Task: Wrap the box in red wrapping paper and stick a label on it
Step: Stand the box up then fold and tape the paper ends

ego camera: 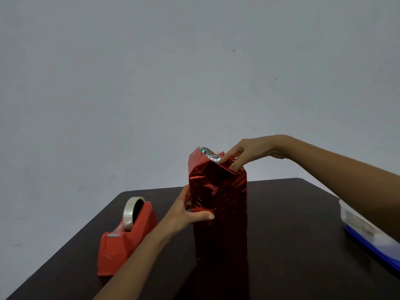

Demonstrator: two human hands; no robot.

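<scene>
A tall box (223, 224) stands upright in the middle of the dark table (292, 245), covered in shiny red wrapping paper. Its top end is open, and loose paper flaps (200, 161) stick up there with the silver inside showing. My left hand (190, 211) grips the box's left side about halfway up, thumb across the front. My right hand (242, 153) reaches over the top and presses the paper down on the right side with its fingertips. No label is visible.
A red tape dispenser (125, 239) with a roll of clear tape sits left of the box. At the table's right edge lies a clear plastic container on a blue lid (372, 241), partly hidden by my right forearm. A plain grey wall is behind.
</scene>
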